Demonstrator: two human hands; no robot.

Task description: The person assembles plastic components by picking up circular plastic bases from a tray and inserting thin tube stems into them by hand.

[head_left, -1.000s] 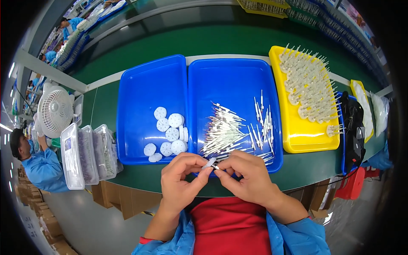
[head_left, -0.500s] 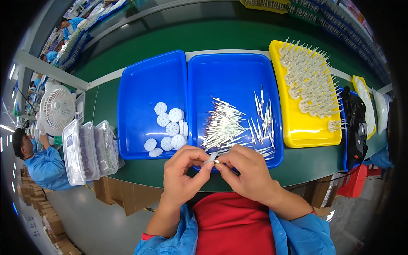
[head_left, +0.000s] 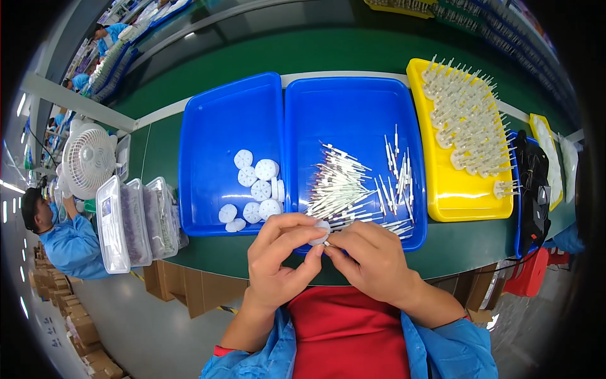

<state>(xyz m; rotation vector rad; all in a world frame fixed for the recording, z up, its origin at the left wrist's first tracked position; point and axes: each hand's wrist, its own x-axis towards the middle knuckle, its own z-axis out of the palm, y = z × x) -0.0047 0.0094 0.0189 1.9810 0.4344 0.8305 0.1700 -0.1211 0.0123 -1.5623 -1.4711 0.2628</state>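
In front of my chest, over the near edge of the middle blue tray (head_left: 347, 114), my left hand (head_left: 278, 262) pinches a white round disc (head_left: 320, 232) by its rim. The disc is tilted, with one face partly showing. My right hand (head_left: 375, 259) is closed against the disc's right side, its thumb and fingertips pressed on a small white piece, mostly hidden. Thin white sticks (head_left: 338, 189) with dark tips lie heaped in the middle tray. Several white discs with small holes (head_left: 267, 169) rest in the left blue tray (head_left: 218, 139).
A yellow tray (head_left: 470, 207) at right holds rows of clear pieces (head_left: 467, 120) bristling with upright sticks. Left stand clear plastic boxes (head_left: 113, 224) and a white fan (head_left: 88, 161). Black cables (head_left: 530, 189) lie far right. A co-worker in blue (head_left: 72, 246) sits at left.
The disc between my hands has turned from nearly edge-on to showing more of its face. My left fingers have shifted over its rim; the right hand stays close beside it.
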